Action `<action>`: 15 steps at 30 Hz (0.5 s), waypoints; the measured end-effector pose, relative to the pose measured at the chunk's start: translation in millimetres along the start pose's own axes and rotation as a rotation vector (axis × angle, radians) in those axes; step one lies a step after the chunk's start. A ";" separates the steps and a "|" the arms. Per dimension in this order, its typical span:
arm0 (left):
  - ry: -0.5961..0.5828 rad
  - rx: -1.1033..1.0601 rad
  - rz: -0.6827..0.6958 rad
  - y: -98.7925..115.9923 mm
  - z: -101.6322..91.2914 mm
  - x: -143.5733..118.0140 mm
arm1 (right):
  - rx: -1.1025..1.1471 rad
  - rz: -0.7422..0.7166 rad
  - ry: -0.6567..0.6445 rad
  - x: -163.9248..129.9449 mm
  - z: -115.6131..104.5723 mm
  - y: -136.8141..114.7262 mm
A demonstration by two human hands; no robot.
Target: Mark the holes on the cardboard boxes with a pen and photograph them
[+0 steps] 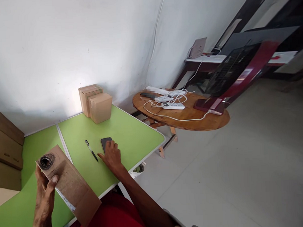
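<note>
My left hand (44, 193) grips a long brown cardboard box (72, 187) at its upper end, holding it tilted above the green table (132, 134). A dark round mark (46, 161) shows on the box's top corner and a white label strip runs along its lower edge. My right hand (112, 155) lies flat on the table, fingers resting on a dark phone (105, 142). A black pen (91, 150) lies just left of that hand.
Two small cardboard boxes (95, 103) stand at the table's far edge by the white wall. Stacked boxes (6, 148) sit at the left. A round wooden table (191, 117) to the right carries power strips and cables (169, 99). Grey floor spreads right.
</note>
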State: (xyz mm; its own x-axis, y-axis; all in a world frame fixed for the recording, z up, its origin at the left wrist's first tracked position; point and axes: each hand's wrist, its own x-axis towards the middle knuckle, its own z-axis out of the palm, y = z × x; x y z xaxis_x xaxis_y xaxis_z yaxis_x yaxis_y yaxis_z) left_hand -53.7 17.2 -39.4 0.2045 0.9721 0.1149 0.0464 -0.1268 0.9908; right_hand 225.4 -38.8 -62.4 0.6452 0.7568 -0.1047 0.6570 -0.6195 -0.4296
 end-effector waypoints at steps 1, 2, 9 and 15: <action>0.006 -0.014 -0.007 1.2 1.5 0.5 | 0.007 0.057 0.017 -1.8 -1.2 9.5; 0.010 -0.024 -0.011 2.5 3.1 1.0 | 0.024 0.106 0.024 -2.7 -1.8 17.9; -0.023 -0.038 -0.025 5.2 8.6 1.2 | 0.242 0.168 -0.016 10.8 0.4 40.9; -0.008 -0.023 -0.038 4.3 8.6 -0.4 | 0.614 0.067 -0.072 7.0 3.3 53.1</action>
State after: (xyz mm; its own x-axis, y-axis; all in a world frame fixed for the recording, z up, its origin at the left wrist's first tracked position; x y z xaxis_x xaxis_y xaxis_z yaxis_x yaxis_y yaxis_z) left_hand -45.2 14.6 -35.8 0.2109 0.9745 0.0763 0.0315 -0.0848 0.9959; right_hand 263.5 -65.8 -88.8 0.6353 0.7458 -0.2004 0.2576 -0.4493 -0.8554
